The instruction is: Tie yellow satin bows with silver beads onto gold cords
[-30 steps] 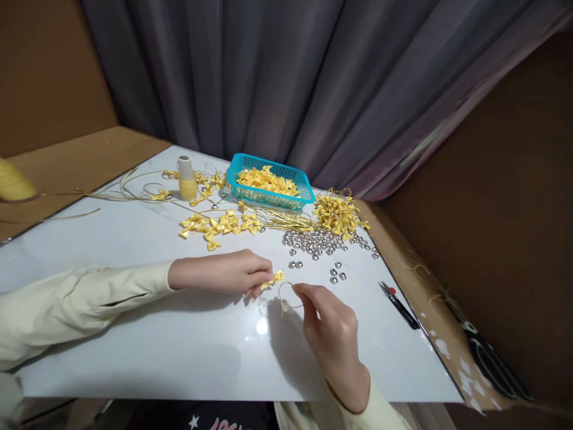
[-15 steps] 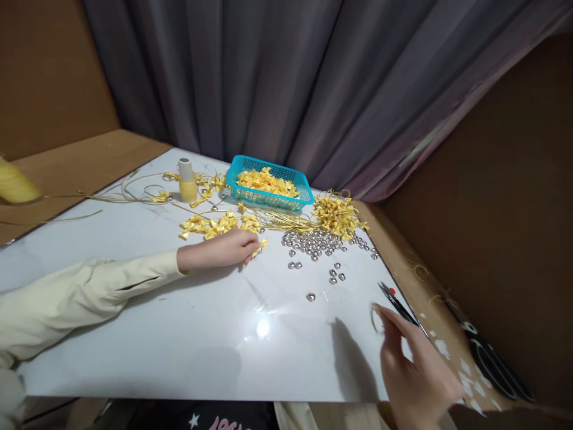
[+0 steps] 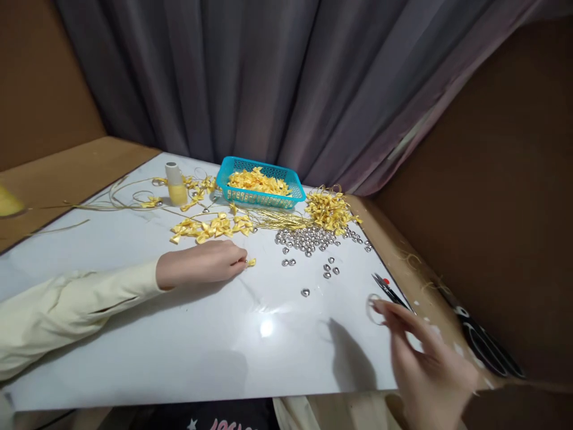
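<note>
Mostly hidden: yellow bow [image 3: 252,262] pinched in the left hand [image 3: 203,263], only its tip showing, over the surface [image 3: 179,358] just in front of loose bows [image 3: 219,225]. Right hand [image 3: 427,352], blurred, pinches a thin cord loop [image 3: 369,309]; ends hard to make out. Snips [image 3: 393,292] partly behind it. Yellow spool [image 3: 8,203] cut off at left edge. Versus a second ago, hands well apart, right one now by the snips; lone silver bead [image 3: 305,292] now visible.
</note>
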The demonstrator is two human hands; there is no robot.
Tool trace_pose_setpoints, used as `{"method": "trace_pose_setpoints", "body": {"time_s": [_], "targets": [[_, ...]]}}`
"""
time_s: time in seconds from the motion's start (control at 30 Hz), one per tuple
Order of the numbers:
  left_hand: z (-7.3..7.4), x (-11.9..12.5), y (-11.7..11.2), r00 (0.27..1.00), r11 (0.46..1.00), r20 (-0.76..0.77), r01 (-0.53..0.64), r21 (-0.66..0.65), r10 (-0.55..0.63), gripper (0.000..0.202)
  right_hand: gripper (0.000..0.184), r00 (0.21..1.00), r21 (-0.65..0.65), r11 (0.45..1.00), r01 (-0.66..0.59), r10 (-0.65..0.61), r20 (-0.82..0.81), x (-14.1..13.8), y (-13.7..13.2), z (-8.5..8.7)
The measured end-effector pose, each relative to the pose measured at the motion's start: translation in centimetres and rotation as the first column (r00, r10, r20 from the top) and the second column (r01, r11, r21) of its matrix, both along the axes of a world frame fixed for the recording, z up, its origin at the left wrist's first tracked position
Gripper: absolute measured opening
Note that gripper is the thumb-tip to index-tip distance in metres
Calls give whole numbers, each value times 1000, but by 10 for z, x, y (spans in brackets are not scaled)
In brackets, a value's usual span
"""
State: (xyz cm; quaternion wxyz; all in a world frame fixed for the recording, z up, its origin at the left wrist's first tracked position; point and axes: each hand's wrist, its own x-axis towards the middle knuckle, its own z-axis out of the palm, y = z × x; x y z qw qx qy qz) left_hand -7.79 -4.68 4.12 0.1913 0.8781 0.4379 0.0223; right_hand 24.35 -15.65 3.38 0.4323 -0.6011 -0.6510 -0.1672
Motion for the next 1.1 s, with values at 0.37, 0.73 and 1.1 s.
{"method": "trace_pose_setpoints", "body": {"time_s": [0.37, 0.73, 1.1], "targets": [[37, 30, -39, 875, 747, 468, 226, -625, 127, 39, 35, 778, -84, 796, -600, 604, 173, -87, -1, 3], [20, 30, -39, 804, 384, 490, 357, -851, 338, 24, 32, 714, -84, 745, -662, 661, 231, -96, -7, -2], [33, 28, -42, 880, 738, 474, 310, -599, 15, 24, 12, 605, -503, 359, -786, 281, -745, -89, 5, 17]]}}
